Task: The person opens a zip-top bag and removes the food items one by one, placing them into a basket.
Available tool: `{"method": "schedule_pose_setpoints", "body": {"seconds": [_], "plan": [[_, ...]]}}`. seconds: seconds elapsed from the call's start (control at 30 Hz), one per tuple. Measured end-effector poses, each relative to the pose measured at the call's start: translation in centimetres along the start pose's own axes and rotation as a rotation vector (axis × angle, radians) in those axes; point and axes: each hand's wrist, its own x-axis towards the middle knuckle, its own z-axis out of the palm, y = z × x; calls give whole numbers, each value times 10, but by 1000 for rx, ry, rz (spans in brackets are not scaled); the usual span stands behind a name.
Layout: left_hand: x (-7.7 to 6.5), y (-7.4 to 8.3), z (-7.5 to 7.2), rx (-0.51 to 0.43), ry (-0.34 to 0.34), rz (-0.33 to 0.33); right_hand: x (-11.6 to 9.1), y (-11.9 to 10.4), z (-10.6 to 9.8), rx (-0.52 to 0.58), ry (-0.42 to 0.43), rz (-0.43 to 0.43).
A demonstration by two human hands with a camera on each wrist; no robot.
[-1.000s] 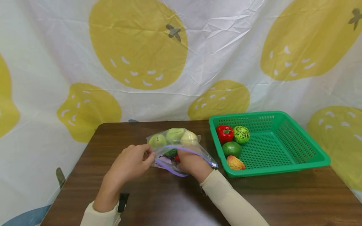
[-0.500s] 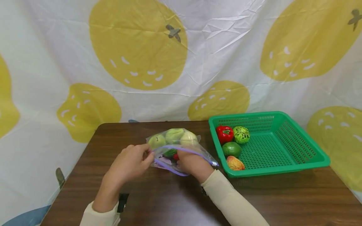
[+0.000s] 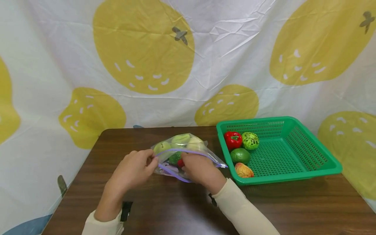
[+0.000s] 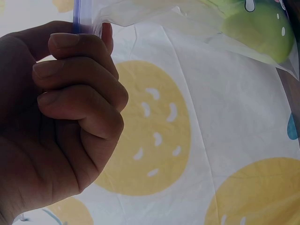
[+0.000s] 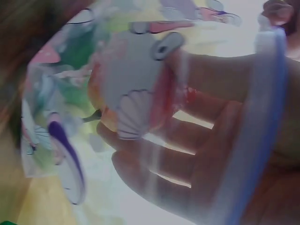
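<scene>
Head view: A person's left hand (image 3: 132,169) pinches the purple-zipped rim of a clear plastic bag (image 3: 188,150), its thumb and forefinger clamped on the edge, while the right hand (image 3: 201,169) reaches into the mouth, thumb and fingers curled about a red fruit (image 3: 180,163). The pinch seems to serve as an anchor, holding the rim apart to give the right hand room inside. The bag lies on the wooden table (image 3: 147,209), ahead of the left hand and around the right. Beyond both hands, an apple-like green fruit (image 3: 161,147) and two paler pieces bulge against its far side, probably propping it up; a dark green piece (image 3: 174,158) sits just left of the right fingertips. To the right hand's right, a green basket (image 3: 293,176) holds four more pieces along its nearer side. In the right wrist view, the red fruit blushes to orange, partly veiled by film printed with a pale shell, pink patches and dark outlines.
</scene>
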Motion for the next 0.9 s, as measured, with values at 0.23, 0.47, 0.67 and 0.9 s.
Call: {"method": "schedule_pose_setpoints", "body": {"seconds": [0.23, 0.47, 0.67, 0.9], "plan": [[0, -1, -1, -1, 2, -5, -10, -5, -15, 0, 66, -26], [0, -1, -1, -5, 4, -1, -22, -9, -28, -6, 127, -87], [0, -1, -1, -9, 9, 1, -34, -13, -40, -8, 151, -130], [-1, -1, -3, -11, 6, 12, -50, -13, -57, -7, 207, -135]]}}
